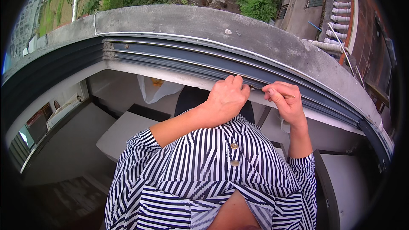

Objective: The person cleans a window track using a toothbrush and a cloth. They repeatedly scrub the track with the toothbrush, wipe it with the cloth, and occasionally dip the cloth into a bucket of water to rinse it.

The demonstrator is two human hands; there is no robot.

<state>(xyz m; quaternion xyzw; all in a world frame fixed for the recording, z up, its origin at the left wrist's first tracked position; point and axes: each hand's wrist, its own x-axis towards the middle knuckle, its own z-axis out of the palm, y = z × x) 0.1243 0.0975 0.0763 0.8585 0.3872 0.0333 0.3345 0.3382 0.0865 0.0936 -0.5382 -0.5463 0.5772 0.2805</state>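
Both hands are over the inner edge of a dark metal window track [191, 58] set on a ledge. My left hand [227, 97], back upward, has its fingers curled down at the track's inner edge; what its fingertips hold, if anything, is hidden. To the right of it, my right hand [285, 100] pinches a thin, light-brown stick-like tool [289, 96] between thumb and fingers. One end of it sticks out to the right; the other end is hidden by the fingers. A small pale bit [252, 88] shows between the hands at the track's edge.
Beyond the track runs a concrete ledge [179, 19] with a white cable [204, 39] along it. Outside, the view drops to ground, shrubs and a building. Inside, below the sill, hang a white plastic bag [159, 91] and, left of the body, stands a grey-topped surface [127, 131].
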